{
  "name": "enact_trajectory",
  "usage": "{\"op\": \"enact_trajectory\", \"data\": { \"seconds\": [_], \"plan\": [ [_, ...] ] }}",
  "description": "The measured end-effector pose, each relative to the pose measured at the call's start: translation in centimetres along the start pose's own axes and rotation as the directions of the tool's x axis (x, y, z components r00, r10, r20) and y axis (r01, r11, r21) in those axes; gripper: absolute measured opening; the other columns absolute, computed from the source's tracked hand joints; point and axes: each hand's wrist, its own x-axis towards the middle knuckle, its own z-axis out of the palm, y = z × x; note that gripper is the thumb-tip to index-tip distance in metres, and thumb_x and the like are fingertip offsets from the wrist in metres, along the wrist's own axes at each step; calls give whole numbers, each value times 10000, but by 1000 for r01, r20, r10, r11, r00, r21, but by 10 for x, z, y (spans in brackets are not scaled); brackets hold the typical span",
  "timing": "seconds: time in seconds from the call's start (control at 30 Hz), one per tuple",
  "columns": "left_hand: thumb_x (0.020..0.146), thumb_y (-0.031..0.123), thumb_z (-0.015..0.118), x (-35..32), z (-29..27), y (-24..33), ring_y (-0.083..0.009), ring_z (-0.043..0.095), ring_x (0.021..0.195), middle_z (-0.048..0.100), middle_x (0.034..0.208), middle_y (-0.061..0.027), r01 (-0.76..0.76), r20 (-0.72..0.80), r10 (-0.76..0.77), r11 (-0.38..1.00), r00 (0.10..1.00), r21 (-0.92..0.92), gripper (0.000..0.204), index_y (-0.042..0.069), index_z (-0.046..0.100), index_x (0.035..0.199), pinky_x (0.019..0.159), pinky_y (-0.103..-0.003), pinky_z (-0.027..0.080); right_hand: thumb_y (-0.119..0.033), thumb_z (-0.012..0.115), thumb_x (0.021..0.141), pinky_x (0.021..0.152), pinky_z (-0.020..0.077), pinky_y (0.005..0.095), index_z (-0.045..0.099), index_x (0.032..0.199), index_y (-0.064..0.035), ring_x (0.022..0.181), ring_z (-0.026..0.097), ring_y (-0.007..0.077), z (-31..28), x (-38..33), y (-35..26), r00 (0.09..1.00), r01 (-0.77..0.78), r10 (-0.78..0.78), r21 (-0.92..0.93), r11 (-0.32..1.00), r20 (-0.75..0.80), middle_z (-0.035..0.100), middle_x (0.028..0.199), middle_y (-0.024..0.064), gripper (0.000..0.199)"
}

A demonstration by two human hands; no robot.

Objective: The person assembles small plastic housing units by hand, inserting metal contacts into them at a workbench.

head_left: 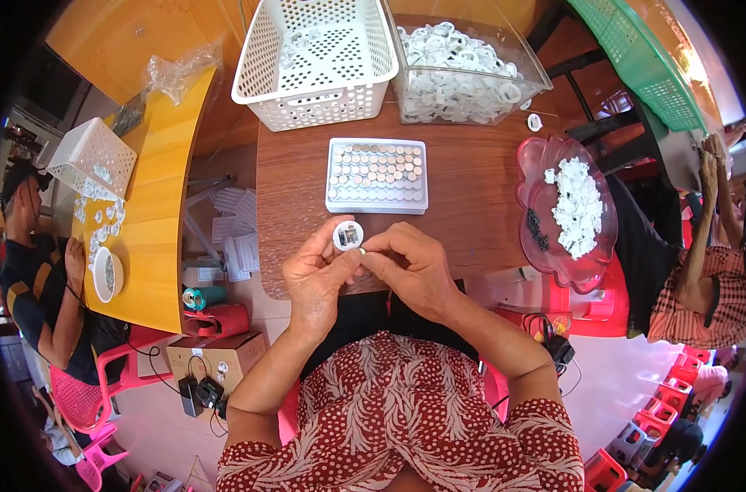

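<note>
My left hand (311,283) is closed around a small round white plastic housing (348,235), its open face up with dark and metallic parts inside. Close against it, the fingers of my right hand (415,269) are pinched together at a tiny pale piece (362,251), too small to name. Just beyond both hands lies a white plastic tray (377,209) with rows of round silver discs (381,168) that look like button cells. Several of its nearer slots hold no silver disc.
Behind the tray stand a white perforated basket (319,111) and a clear bin (537,78) of white plastic parts. A red scalloped dish (565,275) at right holds white pieces and small black ones. A person (28,271) sits at a yellow table (164,205) on the left; another person (701,287) is at right.
</note>
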Motion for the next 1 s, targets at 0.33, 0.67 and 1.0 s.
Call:
{"op": "enact_trajectory", "data": {
  "seconds": [0.33, 0.67, 1.0],
  "plan": [
    [828, -51, 587, -4, 3, -3, -43, 542, 625, 608, 817, -10, 31, 53, -36, 995, 998, 90, 400, -4, 523, 1221, 518, -158, 423, -28, 649, 776, 525, 393, 272, 614, 814, -7, 603, 499, 139, 5, -8, 7, 994, -26, 34, 76, 997, -102, 534, 702, 50, 56],
    [855, -43, 539, -6, 3, -4, -104, 608, 710, 632, 900, -71, 79, 105, -78, 997, 991, 1, 367, -43, 506, 1221, 553, -192, 463, 37, 638, 697, 485, 389, 346, 557, 810, -28, 583, 491, 247, 11, -14, 14, 837, 408, -516, -418, 811, -183, 501, 661, 83, 153],
    [886, 10, 518, -12, 6, 5, -133, 617, 712, 646, 907, -120, 136, 176, -139, 990, 975, 29, 344, -49, 499, 1225, 559, -209, 465, 91, 677, 645, 475, 399, 301, 573, 838, -11, 575, 515, 227, -6, -5, 13, 773, 462, -589, -426, 777, -236, 567, 722, 79, 241]
  ]
}}
